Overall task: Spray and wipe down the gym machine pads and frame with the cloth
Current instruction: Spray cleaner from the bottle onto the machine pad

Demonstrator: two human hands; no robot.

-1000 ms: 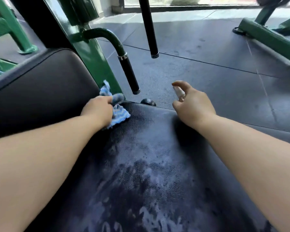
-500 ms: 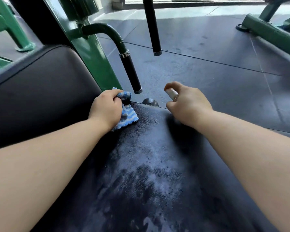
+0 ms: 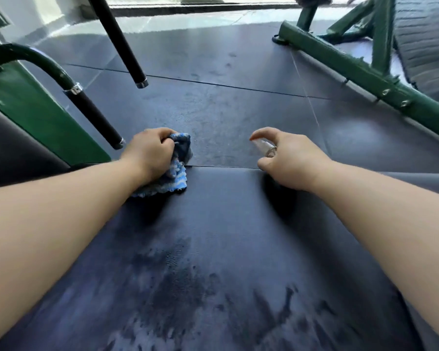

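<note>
While the seat pad (image 3: 226,224) was streaked wet at six o'clock, the blue cloth (image 3: 174,179) was gripped in the left hand (image 3: 150,154) on the pad's far edge at eleven o'clock. A small spray bottle (image 3: 264,146) was held by the right hand (image 3: 293,162) at one o'clock

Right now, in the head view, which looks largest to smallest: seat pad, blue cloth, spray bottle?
1. seat pad, by far.
2. blue cloth.
3. spray bottle; the right hand hides most of it, so its full size is unsure.
</note>
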